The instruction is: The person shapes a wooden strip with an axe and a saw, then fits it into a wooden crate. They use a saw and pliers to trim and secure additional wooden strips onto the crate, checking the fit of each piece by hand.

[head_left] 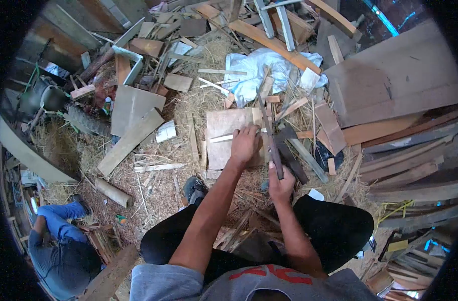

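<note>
My left hand presses down with curled fingers on a thin pale wood strip. The strip lies across a flat wooden board on the ground between my knees, and its right end shows just past my fingers. In my right hand is the handle of a long, narrow tool with a dark blade. Its blade points away from me, along the right side of the board and close to the strip's end. I cannot tell whether it is a saw or a machete.
Shavings and wood scraps cover the ground. A white plastic sheet lies ahead, and a large brown panel with stacked planks is at right. Another person sits at lower left, near a wheel and a round log.
</note>
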A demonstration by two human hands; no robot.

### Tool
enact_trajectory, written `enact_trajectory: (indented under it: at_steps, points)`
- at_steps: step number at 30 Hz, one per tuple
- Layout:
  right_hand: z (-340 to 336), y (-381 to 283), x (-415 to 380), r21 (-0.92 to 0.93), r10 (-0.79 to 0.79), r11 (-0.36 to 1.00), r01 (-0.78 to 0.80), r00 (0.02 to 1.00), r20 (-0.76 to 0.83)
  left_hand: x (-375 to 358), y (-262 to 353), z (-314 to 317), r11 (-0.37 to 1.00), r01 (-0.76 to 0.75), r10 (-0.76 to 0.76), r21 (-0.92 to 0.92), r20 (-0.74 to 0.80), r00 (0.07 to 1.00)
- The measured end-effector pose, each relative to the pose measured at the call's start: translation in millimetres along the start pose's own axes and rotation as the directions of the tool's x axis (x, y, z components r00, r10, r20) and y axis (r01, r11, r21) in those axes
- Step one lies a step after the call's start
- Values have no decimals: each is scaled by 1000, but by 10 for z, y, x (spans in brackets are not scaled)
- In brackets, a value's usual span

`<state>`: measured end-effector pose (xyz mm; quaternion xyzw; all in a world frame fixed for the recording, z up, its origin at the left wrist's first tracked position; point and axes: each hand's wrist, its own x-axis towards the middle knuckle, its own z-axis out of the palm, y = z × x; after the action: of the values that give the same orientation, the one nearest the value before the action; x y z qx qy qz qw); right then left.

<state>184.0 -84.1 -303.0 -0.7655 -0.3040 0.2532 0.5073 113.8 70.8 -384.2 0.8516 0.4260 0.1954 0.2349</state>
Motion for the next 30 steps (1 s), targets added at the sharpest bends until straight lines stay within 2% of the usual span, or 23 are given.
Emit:
enact_trajectory:
  at_steps: [1, 4, 6, 7, 9, 11, 12, 14, 17, 18, 20, 21, 23, 24, 25, 26, 28, 29, 30]
  points:
    - [30, -44, 63, 49, 135, 990, -134, 991, -7, 87, -3, -128, 1000, -8, 6, 28, 56, 998]
    - [118, -337, 214, -128, 18, 992, -16, 1000, 12, 375, -144, -385, 999, 24, -31, 37, 214, 976]
    - [215, -239, 354, -56, -30, 998, 32, 999, 41, 537, -138, -752, 995, 77, -94, 63, 345, 934]
    - [239, -307, 432, -36, -53, 998, 56, 996, 67, 598, -312, -768, 996, -33, 8, 82, 289, 957]
    - [337, -403, 589, 50, -115, 993, 110, 987, 112, 733, -542, -878, 996, -1, -29, 88, 337, 941]
    - [477, -429, 802, 186, -153, 973, 137, 986, 72, 792, -684, -1099, 997, 3, -31, 73, 383, 923]
    - [553, -437, 930, 251, -170, 956, 152, 984, 52, 755, -739, -1197, 998, 31, -45, 54, 291, 956]
    - [645, -464, 1267, 15, -204, 979, 203, 978, 47, 631, -861, -1312, 997, 82, -82, 5, 96, 992]
    - [795, -111, 1986, -331, -258, 899, 288, 957, 133, 464, -1263, -1193, 928, 357, -366, -106, -81, 927]
    - [794, 66, 2149, -431, -268, 843, 320, 947, 180, 413, -1461, -1075, 888, 439, -446, -141, -28, 894]
    - [586, 280, 2245, -413, -344, 789, 455, 884, 316, 337, -1819, -826, 783, 592, -588, -192, 80, 805]
    - [546, 348, 2268, -396, -384, 753, 526, 839, 386, 300, -1578, -960, 685, 659, -641, -310, 173, 748]
    - [463, 266, 2125, -447, -234, 791, 417, 882, 409, 246, -1612, -737, 412, 759, -639, -504, 435, 635]
    - [402, 252, 2013, -478, -151, 803, 356, 897, 415, 228, -1598, -614, 246, 794, -589, -556, 565, 578]
    - [422, 357, 1951, -524, -43, 809, 267, 916, 400, 257, -1510, -611, 317, 817, -672, -482, 494, 552]
    - [497, 467, 1831, -313, -15, 940, 133, 936, 352, 247, -1454, -553, 319, 790, -681, -523, 454, 575]
    - [575, 363, 1698, -364, -12, 924, 121, 958, 286, 219, -1494, -402, 347, 725, -700, -595, 350, 623]
    - [565, 354, 1690, -352, 40, 933, 68, 956, 290, 196, -1612, -336, 399, 669, -668, -627, 302, 681]
    - [519, 248, 1666, -234, 71, 972, -4, 958, 278, 184, -1383, -556, 435, 624, -645, -649, 259, 719]
